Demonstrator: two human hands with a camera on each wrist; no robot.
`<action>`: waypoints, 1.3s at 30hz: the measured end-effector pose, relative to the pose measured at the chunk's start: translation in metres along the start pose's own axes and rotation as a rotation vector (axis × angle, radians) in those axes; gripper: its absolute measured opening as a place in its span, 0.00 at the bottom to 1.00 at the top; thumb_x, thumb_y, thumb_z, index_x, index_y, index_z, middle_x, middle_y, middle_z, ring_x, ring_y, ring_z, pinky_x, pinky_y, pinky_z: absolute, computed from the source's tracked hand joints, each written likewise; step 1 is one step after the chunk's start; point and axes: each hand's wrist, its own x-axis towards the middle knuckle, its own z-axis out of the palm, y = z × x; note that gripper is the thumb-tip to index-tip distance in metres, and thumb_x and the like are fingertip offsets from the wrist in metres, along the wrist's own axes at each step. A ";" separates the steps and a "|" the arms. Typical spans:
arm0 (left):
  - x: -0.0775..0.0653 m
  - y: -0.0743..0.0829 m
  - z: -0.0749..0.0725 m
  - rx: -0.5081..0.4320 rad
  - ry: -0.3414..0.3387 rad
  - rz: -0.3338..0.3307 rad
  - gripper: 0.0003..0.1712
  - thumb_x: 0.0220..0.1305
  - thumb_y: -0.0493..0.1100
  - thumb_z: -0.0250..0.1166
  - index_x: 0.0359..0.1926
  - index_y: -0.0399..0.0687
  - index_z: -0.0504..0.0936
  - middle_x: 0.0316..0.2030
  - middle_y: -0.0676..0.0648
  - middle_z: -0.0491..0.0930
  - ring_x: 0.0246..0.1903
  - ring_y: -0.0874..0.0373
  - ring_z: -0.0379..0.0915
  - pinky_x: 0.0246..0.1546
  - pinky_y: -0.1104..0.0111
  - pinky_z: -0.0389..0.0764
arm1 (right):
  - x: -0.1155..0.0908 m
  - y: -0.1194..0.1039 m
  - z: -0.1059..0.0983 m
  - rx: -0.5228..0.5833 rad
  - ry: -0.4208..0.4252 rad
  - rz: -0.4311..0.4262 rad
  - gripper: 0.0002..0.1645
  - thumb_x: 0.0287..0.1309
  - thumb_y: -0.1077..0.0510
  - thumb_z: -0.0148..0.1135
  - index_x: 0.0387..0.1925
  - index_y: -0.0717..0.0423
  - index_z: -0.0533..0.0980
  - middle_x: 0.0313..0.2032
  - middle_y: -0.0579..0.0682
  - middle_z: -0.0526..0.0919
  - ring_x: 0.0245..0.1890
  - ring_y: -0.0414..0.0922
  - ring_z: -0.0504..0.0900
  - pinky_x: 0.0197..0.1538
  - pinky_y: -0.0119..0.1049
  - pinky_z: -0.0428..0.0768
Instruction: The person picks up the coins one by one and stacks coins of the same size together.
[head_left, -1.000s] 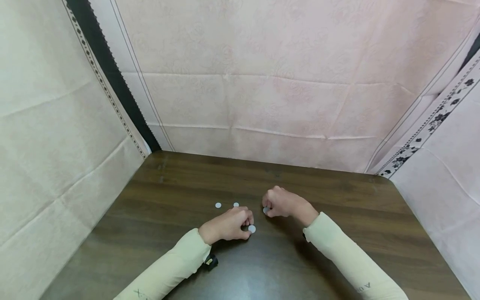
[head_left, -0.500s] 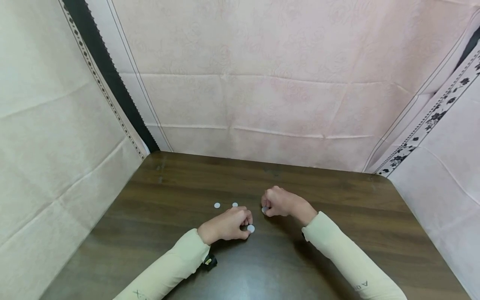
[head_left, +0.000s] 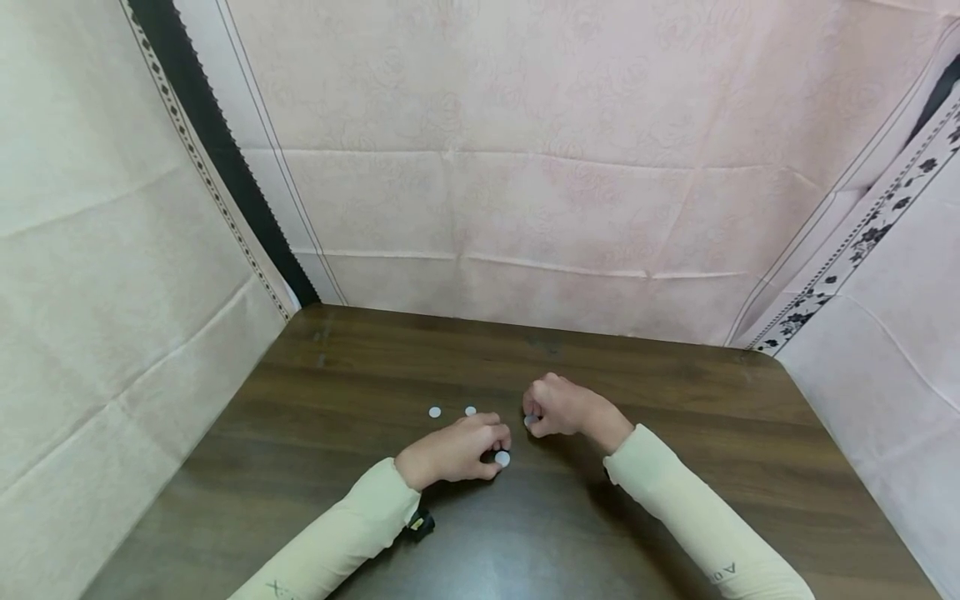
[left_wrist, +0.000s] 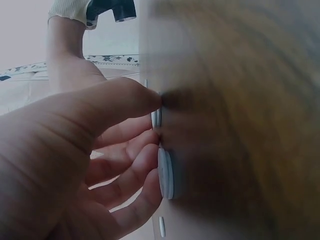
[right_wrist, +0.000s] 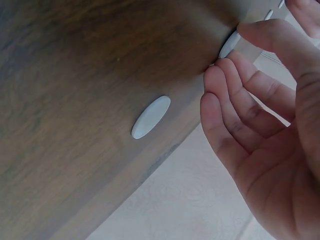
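In the head view my left hand [head_left: 457,447] is low over the brown table with curled fingers, pinching a small white disc [head_left: 502,458] between thumb and fingertips. The left wrist view has that disc [left_wrist: 156,118] edge-on at the tabletop, with another white disc [left_wrist: 166,173] just beyond the curled fingers. Farther right, my right hand [head_left: 566,406] pinches a second white disc [head_left: 531,421] at the table surface. Seen from the right wrist, the held disc [right_wrist: 230,44] sits between thumb and index finger, while a loose white disc [right_wrist: 151,117] lies flat beside the hand.
Two more white discs, a left one [head_left: 435,412] and one partly behind my left hand [head_left: 470,411], lie on the wooden table [head_left: 360,367]. Pale patterned cloth [head_left: 487,208] hangs behind the table's far edge and at both sides.
Both hands keep almost the same place and grip. The whole view shifts slightly with the head; the left fingers move very little.
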 end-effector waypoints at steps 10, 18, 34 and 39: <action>0.002 0.000 0.000 0.072 0.005 0.070 0.03 0.69 0.42 0.71 0.40 0.49 0.85 0.39 0.53 0.80 0.36 0.68 0.69 0.41 0.78 0.75 | 0.002 0.002 0.003 0.009 0.006 0.070 0.07 0.58 0.56 0.75 0.33 0.52 0.82 0.28 0.44 0.84 0.25 0.37 0.80 0.34 0.33 0.81; 0.001 0.001 0.001 0.122 0.023 0.101 0.03 0.69 0.42 0.71 0.40 0.49 0.86 0.39 0.53 0.81 0.37 0.66 0.73 0.42 0.76 0.78 | 0.002 0.003 0.002 -0.032 0.017 0.046 0.07 0.55 0.56 0.74 0.30 0.51 0.81 0.25 0.43 0.81 0.21 0.36 0.75 0.28 0.31 0.76; -0.001 0.001 0.000 0.114 0.028 0.099 0.04 0.68 0.42 0.71 0.41 0.49 0.85 0.40 0.52 0.82 0.39 0.65 0.75 0.43 0.76 0.79 | -0.011 0.001 -0.002 -0.028 0.037 -0.024 0.10 0.53 0.56 0.76 0.30 0.50 0.80 0.24 0.41 0.81 0.22 0.34 0.76 0.29 0.29 0.78; -0.001 -0.001 0.001 0.078 0.022 0.081 0.04 0.67 0.41 0.72 0.40 0.49 0.85 0.39 0.53 0.81 0.38 0.66 0.74 0.42 0.78 0.78 | -0.015 0.000 0.002 -0.013 0.020 -0.053 0.10 0.53 0.56 0.77 0.31 0.51 0.80 0.22 0.40 0.80 0.20 0.33 0.74 0.28 0.28 0.77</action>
